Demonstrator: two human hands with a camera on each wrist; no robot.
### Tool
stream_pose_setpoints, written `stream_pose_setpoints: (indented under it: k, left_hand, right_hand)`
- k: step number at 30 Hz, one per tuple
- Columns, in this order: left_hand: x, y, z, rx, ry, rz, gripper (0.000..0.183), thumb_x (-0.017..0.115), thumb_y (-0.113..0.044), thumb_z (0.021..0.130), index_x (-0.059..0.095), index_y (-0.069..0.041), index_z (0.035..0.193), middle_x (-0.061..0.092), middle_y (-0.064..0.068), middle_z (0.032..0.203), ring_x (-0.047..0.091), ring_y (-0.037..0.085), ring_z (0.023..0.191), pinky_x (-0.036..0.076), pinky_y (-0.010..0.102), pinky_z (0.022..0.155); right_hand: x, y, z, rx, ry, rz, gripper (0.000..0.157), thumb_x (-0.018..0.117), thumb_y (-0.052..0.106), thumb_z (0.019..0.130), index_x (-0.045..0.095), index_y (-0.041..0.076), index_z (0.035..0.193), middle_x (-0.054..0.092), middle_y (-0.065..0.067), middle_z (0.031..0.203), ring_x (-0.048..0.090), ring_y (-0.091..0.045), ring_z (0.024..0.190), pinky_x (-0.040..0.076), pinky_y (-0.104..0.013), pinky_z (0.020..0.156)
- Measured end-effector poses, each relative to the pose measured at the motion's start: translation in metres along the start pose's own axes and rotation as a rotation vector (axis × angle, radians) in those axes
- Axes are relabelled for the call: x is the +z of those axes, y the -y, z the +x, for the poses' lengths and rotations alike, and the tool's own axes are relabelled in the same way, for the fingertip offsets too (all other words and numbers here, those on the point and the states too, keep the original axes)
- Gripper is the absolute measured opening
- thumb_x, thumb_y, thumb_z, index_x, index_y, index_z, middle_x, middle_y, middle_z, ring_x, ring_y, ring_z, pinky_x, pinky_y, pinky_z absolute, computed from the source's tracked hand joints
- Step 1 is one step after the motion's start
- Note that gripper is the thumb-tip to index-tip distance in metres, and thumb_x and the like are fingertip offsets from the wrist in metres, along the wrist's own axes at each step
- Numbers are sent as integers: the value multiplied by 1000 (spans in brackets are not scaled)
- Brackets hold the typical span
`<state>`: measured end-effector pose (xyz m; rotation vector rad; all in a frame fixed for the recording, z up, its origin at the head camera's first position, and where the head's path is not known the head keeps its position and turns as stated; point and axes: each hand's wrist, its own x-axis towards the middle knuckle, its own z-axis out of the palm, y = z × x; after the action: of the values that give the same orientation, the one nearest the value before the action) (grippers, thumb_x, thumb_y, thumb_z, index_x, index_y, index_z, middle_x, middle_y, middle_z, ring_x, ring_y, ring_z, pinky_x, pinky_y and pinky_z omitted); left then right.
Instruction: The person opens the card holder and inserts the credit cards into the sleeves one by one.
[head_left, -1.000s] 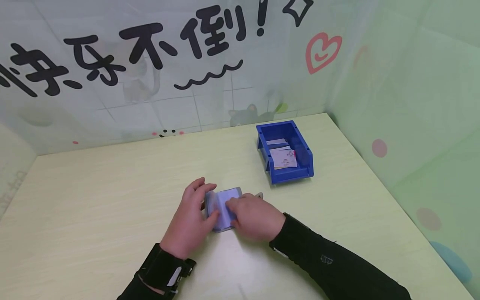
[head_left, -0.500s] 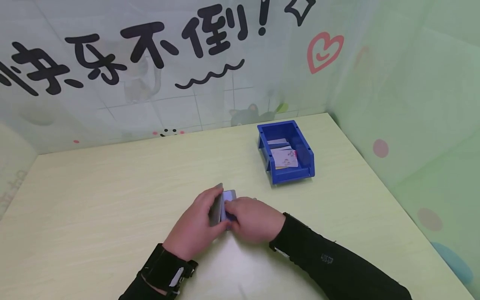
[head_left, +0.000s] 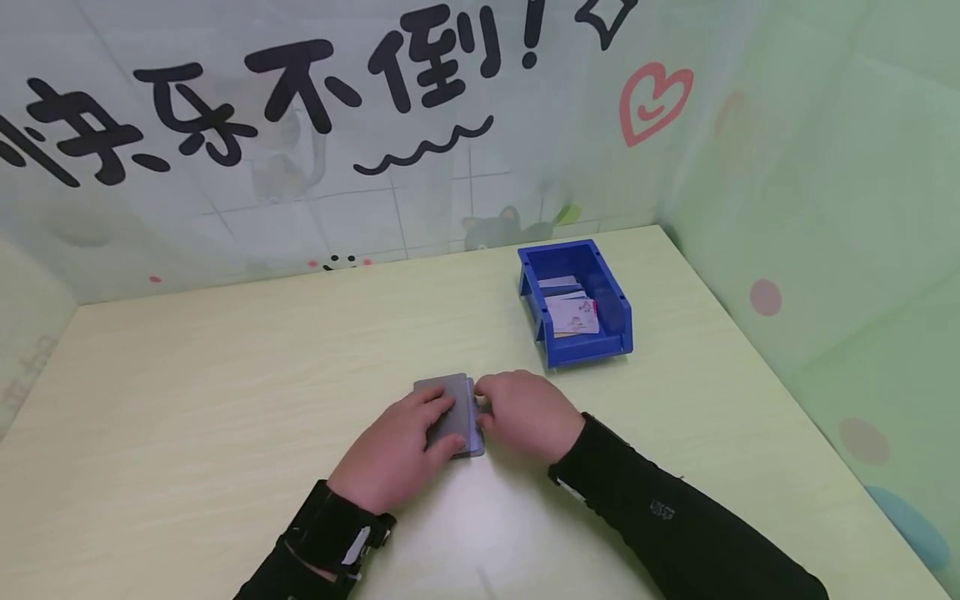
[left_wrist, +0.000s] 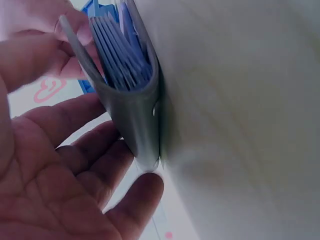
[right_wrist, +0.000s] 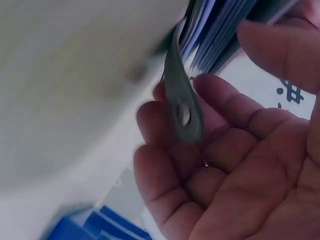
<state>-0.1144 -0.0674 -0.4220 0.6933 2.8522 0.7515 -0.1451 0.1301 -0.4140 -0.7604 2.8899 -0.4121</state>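
Observation:
A grey card holder (head_left: 447, 408) with a bookish cover lies nearly closed on the table; clear sleeves (left_wrist: 120, 57) show inside it. My left hand (head_left: 397, 446) rests over the cover, its fingers spread loosely and the thumb near the front edge. In the left wrist view, its fingers lie along the spine (left_wrist: 135, 117). At the holder's right side is my right hand (head_left: 528, 414). Its loosely bent fingers touch the holder's snap strap (right_wrist: 185, 102) from behind, while its thumb (right_wrist: 280, 55) stands apart from the strap. A metal snap (right_wrist: 184, 114) shows near the strap's end.
Beyond my right hand stands a blue plastic bin (head_left: 592, 354) holding several cards (head_left: 573, 317). A pale wooden table (head_left: 225, 392) lies under everything. Printed curtains (head_left: 420, 208) hang behind the table and along its right side.
My left hand has swung the holder's cover over to the right, from lying open onto the sleeves. My right hand has drawn back off the inner page to the strap at the right edge.

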Motion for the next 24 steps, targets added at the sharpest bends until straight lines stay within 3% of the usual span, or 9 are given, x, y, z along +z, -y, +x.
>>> stream_pose_setpoints:
  k: [3, 7, 16, 24]
  left_hand:
    - [0, 1, 3, 2, -38, 50, 50, 65, -36, 86, 56, -14, 130, 44, 0, 138, 37, 17, 123, 39, 40, 100]
    - [0, 2, 7, -23, -57, 105, 52, 70, -37, 82, 58, -15, 128, 47, 3, 134, 40, 23, 119, 40, 45, 95]
    - [-4, 3, 14, -91, -10, 136, 67, 72, -47, 77, 53, -15, 133, 42, 10, 139, 37, 32, 122, 37, 54, 95]
    - [-5, 6, 17, -84, 12, 123, 67, 71, -50, 77, 53, -15, 132, 43, 9, 139, 38, 31, 121, 38, 51, 96]
  right_hand:
    - [-2, -3, 1, 51, 39, -44, 25, 65, 25, 85, 66, 9, 105, 67, -2, 98, 58, -15, 85, 51, -35, 80]
    - [-5, -6, 1, 70, 83, -52, 23, 66, 21, 84, 66, 9, 103, 66, -1, 91, 55, -13, 78, 51, -33, 77]
    - [-9, -8, 3, 46, 87, 245, 8, 62, 13, 87, 64, 13, 95, 61, 6, 81, 52, -10, 71, 48, -29, 69]
    - [-6, -1, 8, -62, 57, 298, 9, 56, 12, 94, 64, 15, 92, 61, 8, 85, 52, -7, 76, 47, -27, 72]
